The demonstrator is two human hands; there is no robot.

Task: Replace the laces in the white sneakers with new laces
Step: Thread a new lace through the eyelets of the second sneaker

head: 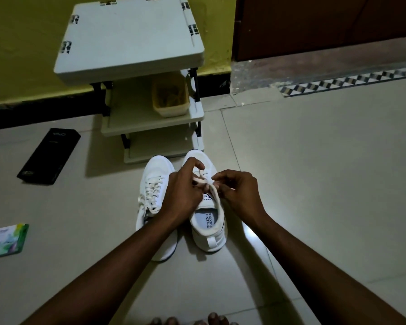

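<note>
Partly, the left hand [182, 195] and right hand [240, 194] hide the pinched lace [214, 195]

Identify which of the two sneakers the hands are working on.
The right sneaker, its printed insole showing: the left hand and right hand both pinch its lace. On the left sneaker no lace is held.

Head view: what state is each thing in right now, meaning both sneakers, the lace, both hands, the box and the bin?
Left sneaker, laced, upright on the floor.
Right sneaker, upright, lace undone at the top.
Lace, held by both hands over the right sneaker.
Left hand, grips the lace.
Right hand, pinches the lace.
Black box, closed, flat on the floor.
Yellow bin, lidless, on the rack's shelf.
</note>
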